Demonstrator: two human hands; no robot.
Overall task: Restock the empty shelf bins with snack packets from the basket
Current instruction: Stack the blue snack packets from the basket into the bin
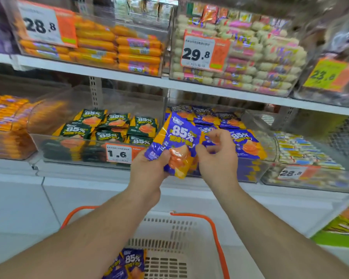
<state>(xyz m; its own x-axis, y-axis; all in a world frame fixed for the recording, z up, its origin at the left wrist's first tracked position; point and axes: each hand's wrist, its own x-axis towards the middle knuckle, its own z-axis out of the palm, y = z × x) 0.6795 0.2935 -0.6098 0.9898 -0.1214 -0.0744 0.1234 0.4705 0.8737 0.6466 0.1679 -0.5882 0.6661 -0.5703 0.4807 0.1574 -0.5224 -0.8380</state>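
My left hand (149, 168) grips a purple and orange "85%" snack packet (177, 137) by its lower left corner, held up in front of the middle shelf. My right hand (218, 156) is at the packet's right edge, fingers curled and pinching it. Behind the packet a clear bin (250, 170) holds several matching purple packets (244, 139). Below, the white basket (169, 234) with orange handles has a few purple packets (127, 262) lying in its left side.
A clear bin (48, 141) to the left holds green "85%" packets (109, 127) behind a 1.6 price tag (119, 154). Orange sausage packs (4, 121) fill the far left bin. The upper shelf (129, 76) carries full bins priced 28.8 and 29.8. Another bin (302, 174) stands to the right.
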